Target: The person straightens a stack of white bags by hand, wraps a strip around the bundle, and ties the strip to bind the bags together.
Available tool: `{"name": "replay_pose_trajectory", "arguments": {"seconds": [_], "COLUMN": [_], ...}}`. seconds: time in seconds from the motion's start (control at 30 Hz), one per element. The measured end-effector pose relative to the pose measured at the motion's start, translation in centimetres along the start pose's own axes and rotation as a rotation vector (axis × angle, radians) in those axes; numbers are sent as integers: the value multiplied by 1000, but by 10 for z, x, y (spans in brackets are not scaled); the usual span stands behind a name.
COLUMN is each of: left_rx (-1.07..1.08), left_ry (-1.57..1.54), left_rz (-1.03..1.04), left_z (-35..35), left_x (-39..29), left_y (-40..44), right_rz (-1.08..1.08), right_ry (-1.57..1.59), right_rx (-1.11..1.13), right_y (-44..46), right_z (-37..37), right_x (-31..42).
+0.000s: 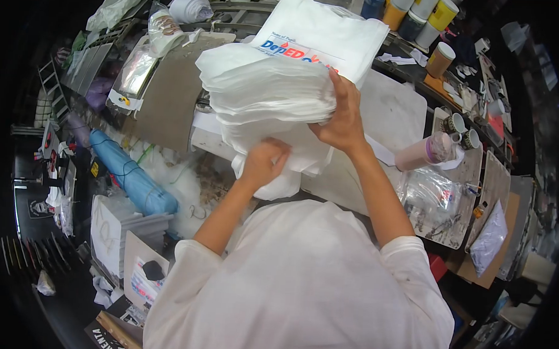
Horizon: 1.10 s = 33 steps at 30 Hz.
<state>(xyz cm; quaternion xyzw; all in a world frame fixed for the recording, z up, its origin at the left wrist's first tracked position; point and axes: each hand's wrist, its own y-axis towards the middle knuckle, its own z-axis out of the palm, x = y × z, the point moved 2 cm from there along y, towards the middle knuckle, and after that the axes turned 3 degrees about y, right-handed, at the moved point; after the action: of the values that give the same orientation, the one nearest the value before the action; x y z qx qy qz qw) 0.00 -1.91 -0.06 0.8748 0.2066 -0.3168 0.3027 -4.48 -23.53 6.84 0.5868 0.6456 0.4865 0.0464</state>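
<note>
- Right hand (344, 115) is clamped on the right-hand end of a thick stack of floppy white sheets (270, 88), thumb low and fingers up over the edge.
- That stack is up in front of the person, mostly ahead of the left hand and reaching left from the right one.
- Left hand (264, 163) is curled in against the loose lower layers. It's kinda blurry there, so I can't tell if it's actually pinching one.
- Just beyond both hands: a flat white printed sheet (334, 29) with "DepED" in blue and red, partly covered by the stack.
- Right of the right hand: a pink tumbler (415, 153), with a clear plastic packet (430, 191) nearer the person.
- Farther off, beyond the right hand: a bunch of lidded jars (444, 14).
- Well left of the left hand: a long blue bundle (132, 172) tied with dark cord.
</note>
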Motion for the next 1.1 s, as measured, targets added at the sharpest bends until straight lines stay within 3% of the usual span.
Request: {"name": "replay_pose_trajectory", "arguments": {"seconds": [0.07, 0.2, 0.43, 0.53, 0.63, 0.83, 0.97, 1.1], "left_rx": [-309, -477, -415, -95, -72, -345, -503, -511], "left_ry": [274, 333, 314, 176, 151, 346, 437, 440], "left_rz": [49, 142, 94, 100, 70, 108, 270, 251], "left_z": [-15, -10, -7, 3, 8, -26, -28, -17], "left_x": [-5, -8, -43, -49, -33, -19, -27, -31], "left_y": [19, 50, 25, 4, -4, 34, 65, 67], "right_rz": [11, 79, 56, 61, 70, 88, 88, 39], "right_ry": [29, 157, 14, 36, 47, 51, 128, 39], "right_rx": [9, 64, 22, 4, -21, -1, 26, -15], "right_y": [-2, -4, 5, 8, 14, 17, 10, 4], "right_z": [-3, -13, -5, -5, -5, -6, -12, -3], "right_x": [1, 2, 2, 2, 2, 6, 5, -6]}}
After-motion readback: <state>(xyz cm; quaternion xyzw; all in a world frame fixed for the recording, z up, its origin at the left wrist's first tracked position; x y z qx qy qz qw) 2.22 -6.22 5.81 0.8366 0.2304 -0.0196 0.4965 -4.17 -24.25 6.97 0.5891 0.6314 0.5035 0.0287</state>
